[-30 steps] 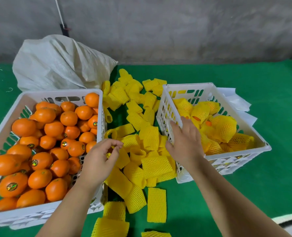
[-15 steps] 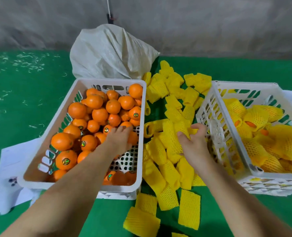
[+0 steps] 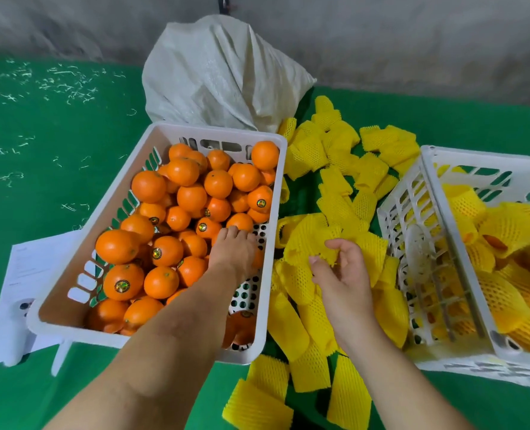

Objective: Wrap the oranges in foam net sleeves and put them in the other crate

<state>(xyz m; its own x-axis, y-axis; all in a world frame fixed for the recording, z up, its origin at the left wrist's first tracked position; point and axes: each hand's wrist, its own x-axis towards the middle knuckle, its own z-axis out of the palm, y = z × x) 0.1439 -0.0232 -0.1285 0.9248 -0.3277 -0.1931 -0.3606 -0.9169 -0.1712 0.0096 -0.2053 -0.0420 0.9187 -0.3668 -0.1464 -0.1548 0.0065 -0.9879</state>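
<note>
On the green tabletop (image 3: pixel 56 125) two white crates are set side by side, with loose yellow foam net sleeves (image 3: pixel 335 193) strewn between them. The left crate (image 3: pixel 161 131) is filled with bare oranges (image 3: pixel 192 197); the right crate (image 3: pixel 437 193) already holds wrapped ones. The left hand (image 3: pixel 236 252) is laid down among the oranges at the crate's near right side, fingers spread over one, though whether it is gripped cannot be told. The right hand (image 3: pixel 341 274) is held above the sleeve pile with fingers loosely curled, touching a sleeve but not seen to pinch it. A fresh cycle appears to be in hand: fruit and sleeve are being picked. Next, one orange would need to be lifted clear, a sleeve opened and pulled over it.
</note>
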